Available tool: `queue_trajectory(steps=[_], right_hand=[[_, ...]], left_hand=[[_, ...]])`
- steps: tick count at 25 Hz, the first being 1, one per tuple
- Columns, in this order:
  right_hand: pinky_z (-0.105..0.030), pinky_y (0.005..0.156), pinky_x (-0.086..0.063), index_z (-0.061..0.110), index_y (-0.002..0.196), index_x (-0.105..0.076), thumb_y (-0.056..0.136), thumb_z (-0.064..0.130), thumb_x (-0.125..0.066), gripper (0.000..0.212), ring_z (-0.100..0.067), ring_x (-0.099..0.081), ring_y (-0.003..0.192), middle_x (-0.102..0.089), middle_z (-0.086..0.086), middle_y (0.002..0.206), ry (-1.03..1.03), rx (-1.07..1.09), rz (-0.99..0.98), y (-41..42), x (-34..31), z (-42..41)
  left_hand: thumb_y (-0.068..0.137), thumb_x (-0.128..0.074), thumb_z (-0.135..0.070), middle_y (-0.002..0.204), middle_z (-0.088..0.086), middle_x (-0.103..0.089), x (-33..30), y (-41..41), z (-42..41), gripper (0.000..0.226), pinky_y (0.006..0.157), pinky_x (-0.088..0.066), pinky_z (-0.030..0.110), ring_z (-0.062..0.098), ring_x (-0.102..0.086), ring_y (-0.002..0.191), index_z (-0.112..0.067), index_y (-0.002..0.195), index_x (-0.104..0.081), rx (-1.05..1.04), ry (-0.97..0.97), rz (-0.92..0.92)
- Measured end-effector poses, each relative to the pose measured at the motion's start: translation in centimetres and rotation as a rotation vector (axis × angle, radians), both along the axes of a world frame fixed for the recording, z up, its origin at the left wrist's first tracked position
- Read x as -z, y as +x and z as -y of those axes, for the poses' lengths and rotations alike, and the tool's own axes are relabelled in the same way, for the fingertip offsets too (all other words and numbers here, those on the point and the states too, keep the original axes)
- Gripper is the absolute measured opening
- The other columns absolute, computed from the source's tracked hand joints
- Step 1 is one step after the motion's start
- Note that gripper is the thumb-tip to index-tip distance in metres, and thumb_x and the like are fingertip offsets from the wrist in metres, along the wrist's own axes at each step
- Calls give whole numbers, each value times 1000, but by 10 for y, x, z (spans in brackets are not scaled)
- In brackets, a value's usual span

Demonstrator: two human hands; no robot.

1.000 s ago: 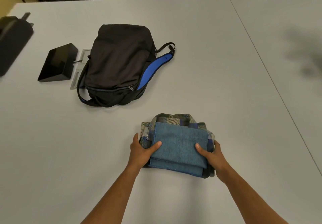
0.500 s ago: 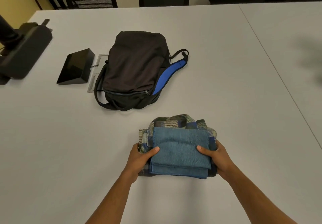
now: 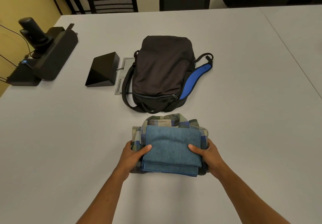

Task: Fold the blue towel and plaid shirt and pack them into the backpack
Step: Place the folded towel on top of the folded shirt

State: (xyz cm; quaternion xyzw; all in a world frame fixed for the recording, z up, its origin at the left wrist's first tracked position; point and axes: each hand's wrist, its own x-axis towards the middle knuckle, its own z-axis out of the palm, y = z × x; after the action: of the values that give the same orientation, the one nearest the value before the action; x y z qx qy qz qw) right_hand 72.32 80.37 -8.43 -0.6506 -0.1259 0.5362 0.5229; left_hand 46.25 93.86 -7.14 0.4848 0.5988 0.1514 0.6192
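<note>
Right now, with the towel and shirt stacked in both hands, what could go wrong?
1. The backpack looks zipped shut along its front zipper, and both hands are full, so the stack may have to be set down first.
2. The blue towel lies loose on the plaid shirt; only the thumbs of the left hand and right hand press on it, so it could slide off or unfold.

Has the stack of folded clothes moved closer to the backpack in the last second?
Yes. The plaid shirt and blue towel stack now nearly reaches the backpack's near edge; earlier a wider strip of table separated them.
</note>
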Motion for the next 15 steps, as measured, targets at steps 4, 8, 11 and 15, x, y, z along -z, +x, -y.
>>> queue_trajectory(steps=[4,8,11,15], right_hand=[[-35,73,-61,21,121,-56,57,35,-94,76,-21,-69,100,-69,-1,114,-36,2,25,-20,14,-2],[-30,70,-59,27,116,-54,56,44,-93,74,-18,-69,98,-68,0,115,-55,13,92,-26,23,1],[-31,76,-60,28,123,-48,42,61,-87,96,-17,-65,104,-63,2,121,-115,-59,174,-22,26,3],[-42,95,-53,29,144,-35,48,81,-71,115,-20,-56,118,-53,4,135,-196,-17,309,-15,22,-6]], left_hand=[[62,-87,-50,124,-3,-61,19,-16,-7,90,91,-54,32,13,-61,107,-20,136,-45,45,-52,-38],[61,-86,-55,126,-4,-61,31,-19,-6,87,92,-54,33,14,-61,109,-25,133,-47,90,-11,-52],[57,-86,-62,130,-8,-57,33,-18,-9,88,95,-54,37,14,-59,116,-34,131,-49,131,97,-40],[69,-74,-63,147,-10,-24,25,-13,-22,101,108,-41,43,15,-35,132,-34,150,-22,151,162,-126]])
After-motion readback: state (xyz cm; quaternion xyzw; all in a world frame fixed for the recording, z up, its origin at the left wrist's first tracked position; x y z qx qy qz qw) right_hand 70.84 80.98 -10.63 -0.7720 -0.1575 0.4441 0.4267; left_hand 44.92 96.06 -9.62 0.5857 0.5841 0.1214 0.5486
